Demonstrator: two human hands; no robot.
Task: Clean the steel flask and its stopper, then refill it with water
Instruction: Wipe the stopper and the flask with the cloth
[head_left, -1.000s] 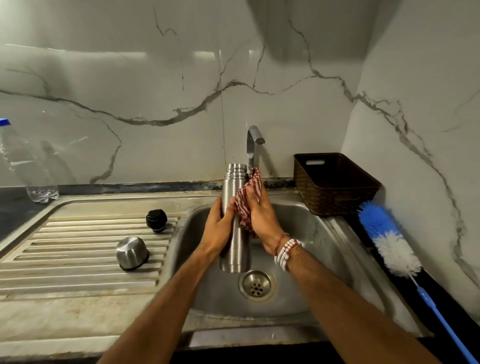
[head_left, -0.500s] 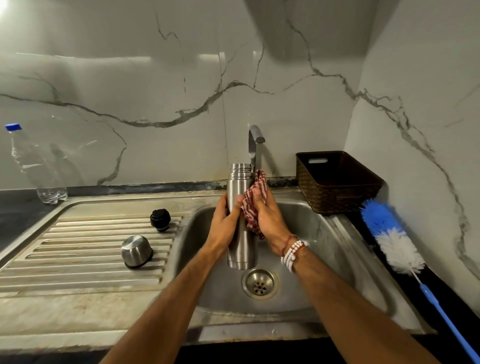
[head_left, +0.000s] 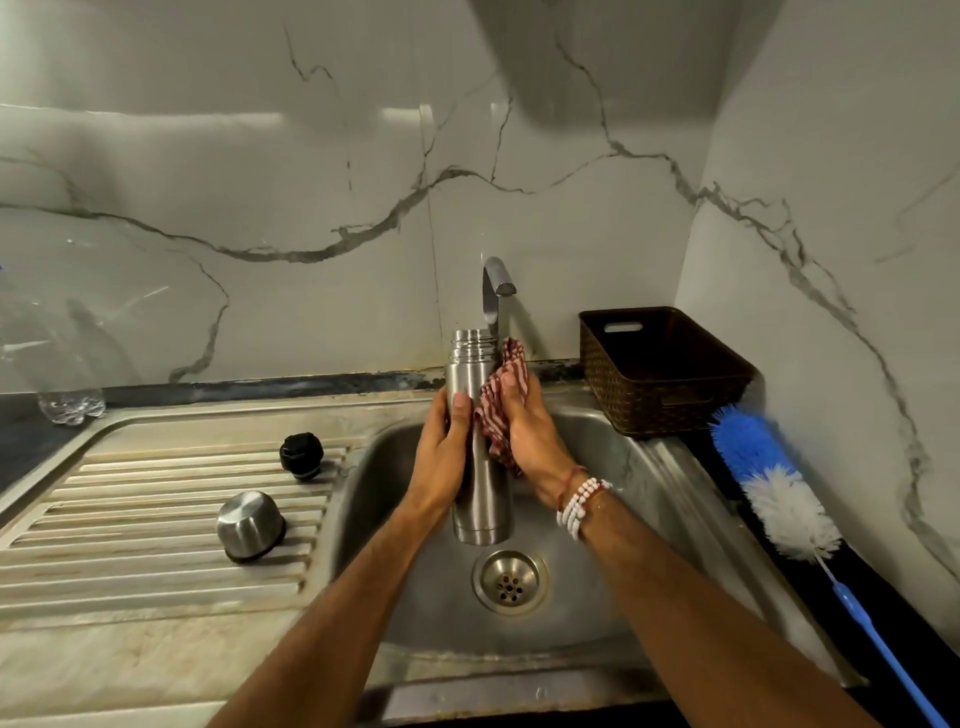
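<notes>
The steel flask (head_left: 480, 499) stands upright over the sink basin (head_left: 628, 467), its threaded mouth uncapped. My left hand (head_left: 441, 457) grips its left side, thumb across the front. My right hand (head_left: 530, 436) presses a red-and-white striped cloth (head_left: 498, 405) against the flask's right side, fingers curled over the cloth. The black stopper (head_left: 301, 454) and the steel cap (head_left: 250, 526), mouth down, rest on the ribbed drainboard (head_left: 130, 519) to the left.
The tap (head_left: 496, 296) rises right behind the flask, with no water running. A brown woven basket (head_left: 660, 364) sits at the back right. A blue-and-white duster (head_left: 769, 483) lies along the right counter. A clear plastic bottle (head_left: 70, 405) stands far left. The drain (head_left: 509, 582) lies below the flask.
The view shifted slightly, and both hands with the flask sit a little lower than half a second ago. The cloth still rubs the flask's upper right side.
</notes>
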